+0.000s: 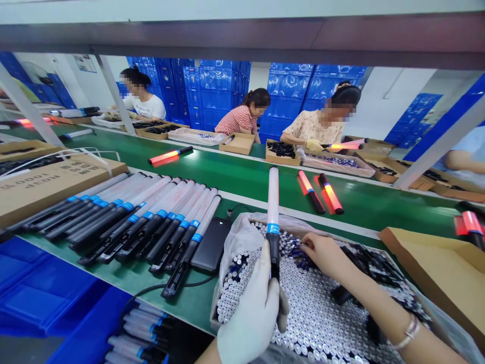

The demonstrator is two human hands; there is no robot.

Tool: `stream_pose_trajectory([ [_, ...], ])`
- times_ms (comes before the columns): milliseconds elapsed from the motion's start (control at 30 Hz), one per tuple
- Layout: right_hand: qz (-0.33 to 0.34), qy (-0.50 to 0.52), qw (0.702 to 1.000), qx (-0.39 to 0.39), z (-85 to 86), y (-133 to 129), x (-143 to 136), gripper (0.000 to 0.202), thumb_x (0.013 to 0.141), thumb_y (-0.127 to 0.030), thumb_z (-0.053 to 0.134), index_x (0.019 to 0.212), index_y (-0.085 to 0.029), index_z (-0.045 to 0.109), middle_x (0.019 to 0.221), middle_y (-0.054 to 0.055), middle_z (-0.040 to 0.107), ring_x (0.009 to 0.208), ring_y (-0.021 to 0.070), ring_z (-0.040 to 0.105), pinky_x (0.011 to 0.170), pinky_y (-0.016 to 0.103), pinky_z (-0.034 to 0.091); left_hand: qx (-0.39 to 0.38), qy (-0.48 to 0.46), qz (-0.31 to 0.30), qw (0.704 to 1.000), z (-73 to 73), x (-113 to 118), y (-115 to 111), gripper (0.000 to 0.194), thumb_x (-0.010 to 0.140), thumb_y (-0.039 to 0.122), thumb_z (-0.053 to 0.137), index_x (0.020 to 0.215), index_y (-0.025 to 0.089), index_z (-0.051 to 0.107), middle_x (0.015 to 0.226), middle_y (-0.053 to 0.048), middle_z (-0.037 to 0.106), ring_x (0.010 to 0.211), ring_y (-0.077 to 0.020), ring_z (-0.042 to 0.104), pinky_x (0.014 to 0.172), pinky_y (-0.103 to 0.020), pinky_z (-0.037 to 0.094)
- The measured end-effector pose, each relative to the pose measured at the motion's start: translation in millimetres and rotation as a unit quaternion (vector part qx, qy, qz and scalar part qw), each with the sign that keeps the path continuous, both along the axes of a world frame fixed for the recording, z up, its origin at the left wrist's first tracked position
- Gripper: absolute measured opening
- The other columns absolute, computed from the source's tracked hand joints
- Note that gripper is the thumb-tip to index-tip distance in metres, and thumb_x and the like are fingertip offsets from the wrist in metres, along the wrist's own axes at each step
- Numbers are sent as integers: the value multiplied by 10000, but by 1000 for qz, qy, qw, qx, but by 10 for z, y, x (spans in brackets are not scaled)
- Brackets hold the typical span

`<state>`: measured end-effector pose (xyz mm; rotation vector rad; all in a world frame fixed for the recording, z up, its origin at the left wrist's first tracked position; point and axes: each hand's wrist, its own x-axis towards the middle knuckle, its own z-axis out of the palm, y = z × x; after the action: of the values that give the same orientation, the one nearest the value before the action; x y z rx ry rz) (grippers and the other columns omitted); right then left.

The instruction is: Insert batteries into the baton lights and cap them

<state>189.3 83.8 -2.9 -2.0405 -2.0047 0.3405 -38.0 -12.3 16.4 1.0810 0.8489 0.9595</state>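
Observation:
My left hand (253,306), in a white glove, is closed around the black handle of a light baton (273,202). The baton stands upright, with a pale translucent tube on top and a blue band in the middle. To its right, my bare right hand (322,253) has its fingers pinched together among loose blue-sided batteries (297,250); the fingertips are partly hidden. Both hands are over a plastic-lined box (227,242) packed with upright batteries (314,308), silver ends up. Black plastic parts (373,268) lie on the batteries at the right.
A row of light batons (151,217) lies on the green bench at left, beside a black power bank (212,245). Beyond, lit batons (330,193) lie on a green conveyor (227,174). Co-workers (322,121) sit opposite. An open cardboard box (435,268) stands at right.

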Motion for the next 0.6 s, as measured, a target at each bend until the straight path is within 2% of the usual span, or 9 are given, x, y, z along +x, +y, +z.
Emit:
stream_pose_trajectory([
  [33, -4, -4, 1000, -4, -50, 69, -6, 150, 778, -134, 632, 907, -127, 708, 740, 72, 701, 725, 212, 665, 695, 288, 464, -4, 21, -4, 1000, 5, -2, 1, 782, 921, 419, 479, 1582, 170, 144, 728, -58, 641, 512, -123, 538, 551, -246, 507],
  [100, -13, -10, 1000, -4, -83, 124, -16, 283, 723, -72, 636, 994, -117, 704, 706, 61, 684, 720, 215, 663, 687, 287, 460, 5, 71, 2, 997, 14, -12, 11, 752, 933, 455, 439, 1579, 181, 169, 902, -111, 681, 700, -169, 632, 705, -284, 559],
  [200, -32, -1, 999, 24, 62, -9, -42, 346, 796, -112, 573, 1128, -128, 667, 779, 66, 692, 770, 208, 665, 732, 306, 490, 36, 119, 36, 992, -4, -32, 38, 704, 951, 517, 362, 1565, 194, 240, 1259, -152, 613, 1082, -228, 618, 975, -350, 518],
  [267, -26, 96, 994, 48, 222, -227, -130, 331, 860, -276, 579, 1164, -165, 648, 875, 64, 705, 814, 189, 674, 758, 297, 529, 39, 133, 46, 989, -49, -40, 54, 696, 955, 547, 323, 1556, 199, 272, 1431, -133, 503, 1268, -242, 523, 1117, -378, 420],
  [333, -2, 272, 960, 61, 346, -496, -304, 403, 820, -446, 643, 1139, -202, 659, 944, 59, 712, 852, 178, 685, 755, 271, 567, 49, 128, 57, 989, -111, -40, 62, 693, 956, 560, 310, 1550, 202, 289, 1519, -104, 418, 1401, -233, 396, 1216, -378, 283],
  [400, 10, 385, 921, 59, 388, -742, -532, 421, 745, -490, 711, 1057, -207, 699, 897, 60, 713, 787, 173, 688, 696, 259, 585, 63, 106, 72, 990, -171, -35, 61, 684, 956, 560, 320, 1542, 207, 311, 1539, -86, 403, 1466, -213, 294, 1251, -365, 193],
  [433, 14, 409, 910, 64, 375, -836, -647, 387, 733, -485, 722, 1006, -210, 716, 877, 60, 708, 754, 165, 683, 670, 250, 585, 66, 93, 77, 991, -195, -31, 57, 682, 953, 561, 329, 1538, 211, 322, 1533, -84, 415, 1474, -208, 281, 1254, -364, 181],
  [533, 19, 407, 908, 103, 246, -975, -929, 259, 785, -445, 681, 910, -226, 739, 902, 58, 684, 734, 138, 662, 655, 227, 570, 47, 57, 83, 994, -226, -22, 39, 711, 926, 586, 391, 1526, 205, 353, 1481, -97, 483, 1449, -219, 332, 1240, -368, 234],
  [600, 11, 379, 916, 127, 140, -982, -1047, 242, 819, -429, 643, 925, -232, 736, 896, 52, 664, 723, 127, 641, 647, 226, 551, 14, 37, 71, 997, -221, -17, 30, 748, 904, 612, 418, 1529, 208, 347, 1433, -109, 529, 1392, -239, 415, 1167, -370, 373],
])
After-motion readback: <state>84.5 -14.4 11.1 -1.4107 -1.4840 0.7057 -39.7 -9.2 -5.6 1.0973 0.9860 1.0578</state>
